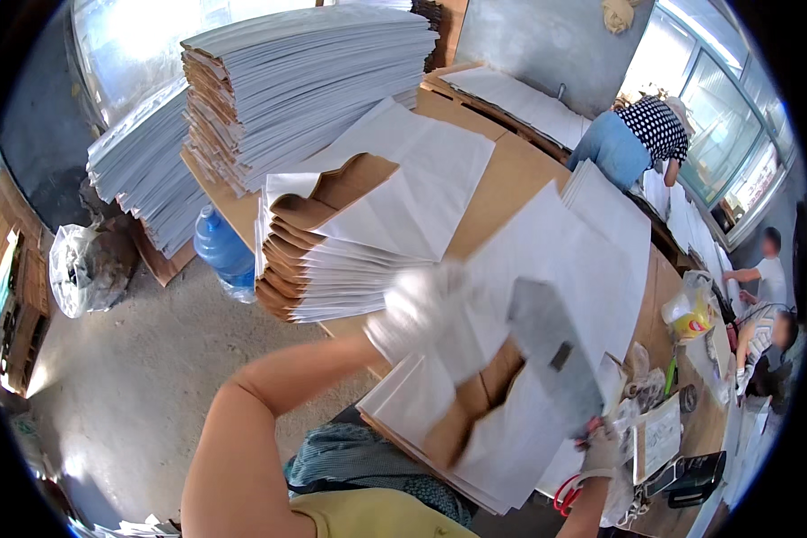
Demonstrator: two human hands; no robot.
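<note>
My left hand (421, 309), in a white glove, is smeared by motion over white paper bags with brown insides, so its fingers do not show clearly. On the near side of the table my right hand (601, 448), also gloved, is closed on the lower end of a flat grey plate (547, 332) with a small dark slot. The plate is tilted above a stack of paper bags (511, 430) whose brown inside shows. Left of it stands a fanned bundle of bags (359, 264) with brown open mouths. Beside my right wrist is a red loop-shaped handle (565, 495).
A tall stack of white bags (323, 81) rises at the far left. On the floor stand a blue water bottle (224, 247) and a clear plastic bag (81, 269). Plastic wrap, a black case (695, 480) and a notepad (657, 439) lie at right. Several people work beyond.
</note>
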